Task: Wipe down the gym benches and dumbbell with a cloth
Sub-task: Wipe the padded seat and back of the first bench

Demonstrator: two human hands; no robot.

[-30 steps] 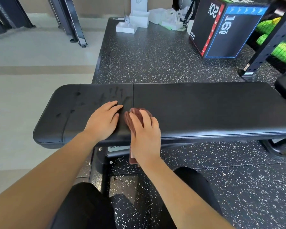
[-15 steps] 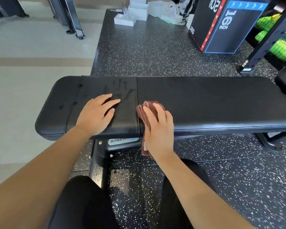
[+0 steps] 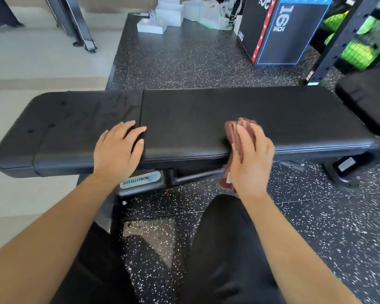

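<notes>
The left hand (image 3: 119,150) is lying flat, fingers spread, on the black gym bench (image 3: 206,106), its fingertips reaching the seam between the two pads. The right hand (image 3: 251,165) is pressing a bunched reddish-brown cloth (image 3: 237,128) against the longer pad's near edge, the cloth's tail hanging below the palm. A box (image 3: 294,36) marked "16 INCH" is standing on the speckled rubber floor (image 3: 184,62) beyond.

Gym corner with dark rubber flooring

A black plyo box (image 3: 290,34) stands on speckled rubber flooring (image 3: 184,62). Left of it sit white boxes (image 3: 162,18), farther left a pale smooth floor (image 3: 42,66) with metal frame legs (image 3: 75,23). Right of it, a black rack (image 3: 338,40) holds green items (image 3: 360,51).
</notes>
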